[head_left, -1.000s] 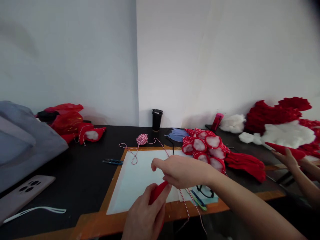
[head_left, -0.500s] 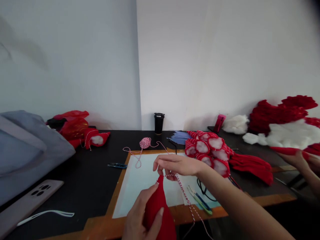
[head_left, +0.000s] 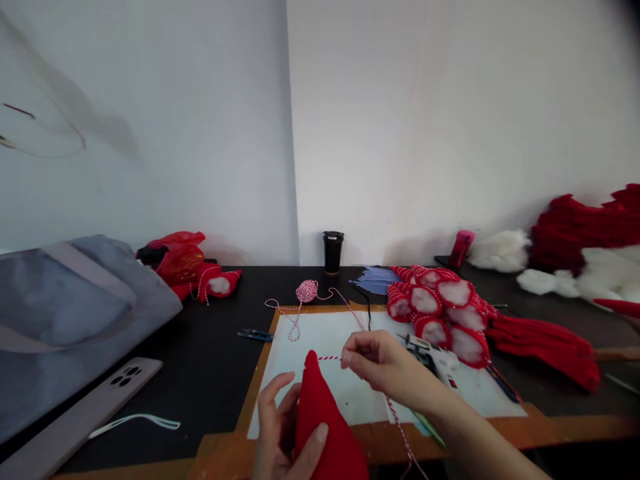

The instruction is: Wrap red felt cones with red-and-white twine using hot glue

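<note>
My left hand (head_left: 287,427) is wrapped round a pointed red fabric cone (head_left: 325,420), thumb on its front and fingers behind, tip upward. To the right of the tip, my right hand (head_left: 373,363) pinches a red-and-white twisted cord (head_left: 330,359), stretched in a short line from the cone's tip to the fingertips. More of the cord hangs below my right hand toward the front edge. A ball of the same cord (head_left: 307,291) lies behind the white sheet (head_left: 285,380).
Stuffed red pieces (head_left: 425,300), a glue gun (head_left: 440,360) and blue strips (head_left: 375,280) lie right. A black cup (head_left: 333,252) stands at the back. Left are a grey bag (head_left: 75,287), a phone (head_left: 115,393) and a cutter (head_left: 256,335). White stuffing (head_left: 500,251) sits far right.
My right hand has moved away from the cone's tip, drawing the cord out straight and uncovering the glue gun. The view has turned slightly left.
</note>
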Tool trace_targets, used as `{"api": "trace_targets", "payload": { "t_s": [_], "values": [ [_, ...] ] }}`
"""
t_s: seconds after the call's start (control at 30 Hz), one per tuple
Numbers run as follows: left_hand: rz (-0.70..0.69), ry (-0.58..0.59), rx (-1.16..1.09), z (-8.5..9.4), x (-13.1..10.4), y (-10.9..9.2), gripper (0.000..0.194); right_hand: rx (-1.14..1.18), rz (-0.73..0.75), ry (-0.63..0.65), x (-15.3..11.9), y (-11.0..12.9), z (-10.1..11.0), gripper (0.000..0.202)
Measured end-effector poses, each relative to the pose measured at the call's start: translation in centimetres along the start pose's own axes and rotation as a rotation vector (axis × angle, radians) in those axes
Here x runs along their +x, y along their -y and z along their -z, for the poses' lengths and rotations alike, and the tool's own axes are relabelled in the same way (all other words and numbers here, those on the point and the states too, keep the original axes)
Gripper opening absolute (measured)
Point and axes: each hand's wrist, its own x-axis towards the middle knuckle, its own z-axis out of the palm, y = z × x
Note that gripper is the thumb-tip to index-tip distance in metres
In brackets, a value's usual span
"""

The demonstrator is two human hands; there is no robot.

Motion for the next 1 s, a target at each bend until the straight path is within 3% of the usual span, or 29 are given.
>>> {"api": "trace_targets", "payload": {
  "t_s": [0.27, 0.57, 0.67, 0.77, 0.9, 1.0],
  "values": [
    [0.066, 0.08, -0.085, -0.5, 0.5, -1.0, 0.072, -0.046, 0.103, -0.013, -1.5, 0.6, -0.8, 0.023],
    [0.031, 0.005, -0.094, -1.6, 0.9, -0.6, 0.065, -0.221, 0.144, -0.037, -3.2, 1.0, -2.0, 0.017],
    [-0.024, -0.022, -0.08, -2.1, 0.8, -0.4, 0.068, -0.34, 0.244, -0.004, -3.9, 0.1, -2.8, 0.019],
    [-0.019, -0.056, -0.124, -2.6, 0.8, -0.6, 0.071, -0.516, 0.33, 0.006, -4.2, -2.3, -3.6, 0.003],
    [0.062, -0.083, -0.191, -3.0, 1.2, -1.1, 0.057, -0.542, 0.242, -0.293, -3.8, -6.6, -4.4, 0.063],
    [0.043, 0.03, -0.221, -3.3, 1.9, -1.0, 0.04, -0.229, 0.219, -0.282, -3.4, -8.9, -5.3, 0.107]
  ]
}}
